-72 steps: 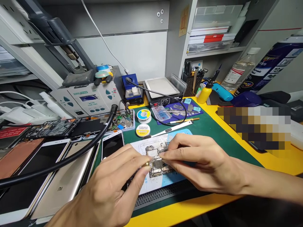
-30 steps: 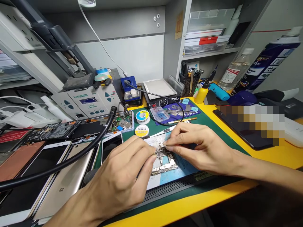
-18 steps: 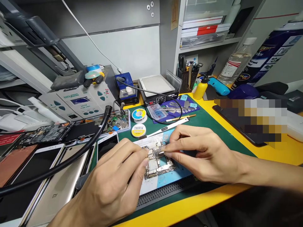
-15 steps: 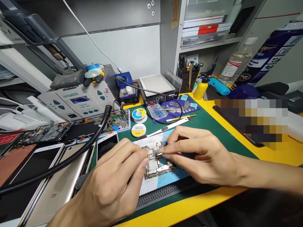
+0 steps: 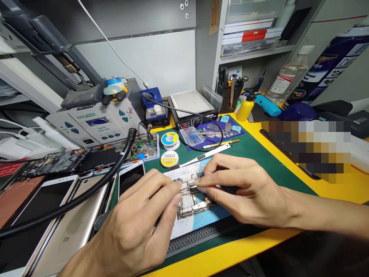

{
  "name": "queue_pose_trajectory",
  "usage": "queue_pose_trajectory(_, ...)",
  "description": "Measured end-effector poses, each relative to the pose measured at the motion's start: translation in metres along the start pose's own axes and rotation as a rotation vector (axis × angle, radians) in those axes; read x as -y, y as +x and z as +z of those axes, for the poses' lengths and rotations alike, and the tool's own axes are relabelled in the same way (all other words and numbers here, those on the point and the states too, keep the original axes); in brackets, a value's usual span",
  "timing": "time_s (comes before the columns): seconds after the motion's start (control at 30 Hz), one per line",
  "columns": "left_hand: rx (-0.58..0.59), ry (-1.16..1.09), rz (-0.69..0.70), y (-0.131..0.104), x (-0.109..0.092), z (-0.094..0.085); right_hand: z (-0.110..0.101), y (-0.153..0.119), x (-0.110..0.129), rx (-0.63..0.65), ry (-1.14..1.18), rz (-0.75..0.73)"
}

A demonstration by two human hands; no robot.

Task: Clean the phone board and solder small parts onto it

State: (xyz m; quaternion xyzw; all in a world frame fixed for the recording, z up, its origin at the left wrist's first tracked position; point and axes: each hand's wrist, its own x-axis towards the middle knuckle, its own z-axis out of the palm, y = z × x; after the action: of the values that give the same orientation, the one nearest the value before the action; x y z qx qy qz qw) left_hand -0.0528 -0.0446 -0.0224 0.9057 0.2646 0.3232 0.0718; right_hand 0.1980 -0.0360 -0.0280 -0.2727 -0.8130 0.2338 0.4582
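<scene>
A phone circuit board (image 5: 198, 206) with an open frame shape lies on a white and blue sheet (image 5: 184, 229) between my hands. My left hand (image 5: 144, 215) is closed, its thumb and fingertips pinched at the board's upper left edge. From the right, my right hand (image 5: 245, 188) pinches a small dark part (image 5: 193, 188) over the upper middle of the board. Its fingertips hide some of that part. Whether the small part touches the board cannot be made out.
Solder spools (image 5: 169, 158) and a white tool (image 5: 206, 154) lie behind the board. Phones (image 5: 67, 227) and a thick black hose (image 5: 106, 184) are at left. A heating plate (image 5: 190, 104) stands at the back, a yellow bottle (image 5: 245, 109) right of it.
The small dark part between my hands has tilted slightly, showing a darker face. Both hands stay almost in the same place.
</scene>
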Motion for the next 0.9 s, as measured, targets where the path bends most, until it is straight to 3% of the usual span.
queue_pose_trajectory(0.9,0.003,-0.003,0.01,-0.0008,0.0011,0.0003,0.001,0.0004,0.0016,-0.011,0.018,-0.02)
